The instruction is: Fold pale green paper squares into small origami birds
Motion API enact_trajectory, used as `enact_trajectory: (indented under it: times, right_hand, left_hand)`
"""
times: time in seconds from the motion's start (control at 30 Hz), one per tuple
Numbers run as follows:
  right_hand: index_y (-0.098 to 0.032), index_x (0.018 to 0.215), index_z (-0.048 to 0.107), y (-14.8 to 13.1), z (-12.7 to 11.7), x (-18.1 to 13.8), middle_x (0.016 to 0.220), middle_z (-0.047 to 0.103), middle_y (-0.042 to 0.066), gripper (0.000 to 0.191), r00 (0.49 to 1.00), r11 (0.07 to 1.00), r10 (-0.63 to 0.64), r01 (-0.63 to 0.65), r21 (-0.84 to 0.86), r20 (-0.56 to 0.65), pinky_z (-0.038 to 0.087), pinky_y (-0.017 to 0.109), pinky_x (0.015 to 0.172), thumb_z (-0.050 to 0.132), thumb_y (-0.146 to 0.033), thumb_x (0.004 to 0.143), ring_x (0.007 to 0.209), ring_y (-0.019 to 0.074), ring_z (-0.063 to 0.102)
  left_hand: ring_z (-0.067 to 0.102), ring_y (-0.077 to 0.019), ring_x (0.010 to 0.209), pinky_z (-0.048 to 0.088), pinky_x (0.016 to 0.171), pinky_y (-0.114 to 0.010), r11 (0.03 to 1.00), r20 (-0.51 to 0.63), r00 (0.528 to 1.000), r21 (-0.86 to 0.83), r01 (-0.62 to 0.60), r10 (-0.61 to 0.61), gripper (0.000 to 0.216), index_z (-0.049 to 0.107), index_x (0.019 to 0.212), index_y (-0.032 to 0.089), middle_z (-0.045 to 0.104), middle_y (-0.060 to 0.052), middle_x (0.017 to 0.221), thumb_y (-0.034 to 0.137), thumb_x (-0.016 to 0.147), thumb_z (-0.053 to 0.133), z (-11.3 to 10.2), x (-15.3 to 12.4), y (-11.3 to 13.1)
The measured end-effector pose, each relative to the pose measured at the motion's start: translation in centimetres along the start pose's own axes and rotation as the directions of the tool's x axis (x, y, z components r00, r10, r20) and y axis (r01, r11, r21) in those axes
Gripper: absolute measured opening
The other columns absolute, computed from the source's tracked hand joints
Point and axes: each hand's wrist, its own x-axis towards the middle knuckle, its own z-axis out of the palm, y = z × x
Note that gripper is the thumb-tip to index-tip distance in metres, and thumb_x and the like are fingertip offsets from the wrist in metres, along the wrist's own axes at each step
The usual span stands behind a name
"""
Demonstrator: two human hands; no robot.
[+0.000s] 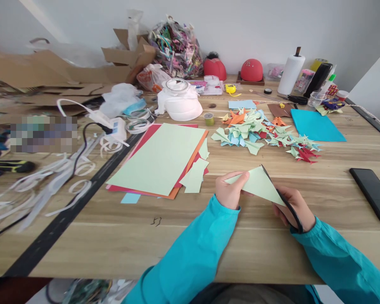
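Pinching a pale green paper triangle in my left hand, thumb on top, a bit right of centre in the frame. My right hand is wrapped around some black scissors, blades right along the paper's slanted right edge; can't really tell how wide they're open. Pale green scraps sit left of my hands, beside a stack of coloured sheets. Folded paper pieces are heaped up toward the upper right, and a black phone lies at the far right.
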Motion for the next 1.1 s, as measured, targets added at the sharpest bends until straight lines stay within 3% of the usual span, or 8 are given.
enact_trajectory:
  times: [0.47, 1.1]
  right_hand:
    - [-0.012, 0.097, 0.059, 0.20, 0.06, -0.19, 0.044, 0.046, -0.005, 0.037, 1.000, 1.000, 0.012, -0.012, 0.005, 0.000, 0.025, 0.016, 0.026, 0.054, -0.035, 0.068, 0.026, 0.0060, 0.036]
    - [-0.014, 0.086, 0.061, 0.30, -0.05, 0.08, 0.043, 0.044, -0.004, 0.026, 0.999, 0.999, -0.036, 0.036, -0.041, -0.001, 0.023, 0.017, 0.026, 0.054, -0.033, 0.069, 0.028, 0.0063, 0.036]
  left_hand:
    - [0.056, -0.0156, 0.046, 0.047, 0.033, -0.026, 1.000, 0.010, 1.000, 0.010, -0.019, 0.019, 0.021, 0.068, 0.059, 0.013, 0.060, -0.002, 0.053, 0.031, 0.050, 0.074, 0.01, -0.30, 0.37]
    - [0.056, -0.0145, 0.044, 0.046, 0.031, -0.023, 0.999, -0.005, 0.999, 0.008, -0.034, 0.034, 0.021, 0.068, 0.058, 0.014, 0.060, -0.001, 0.052, 0.032, 0.049, 0.074, 0.09, -0.29, 0.32]
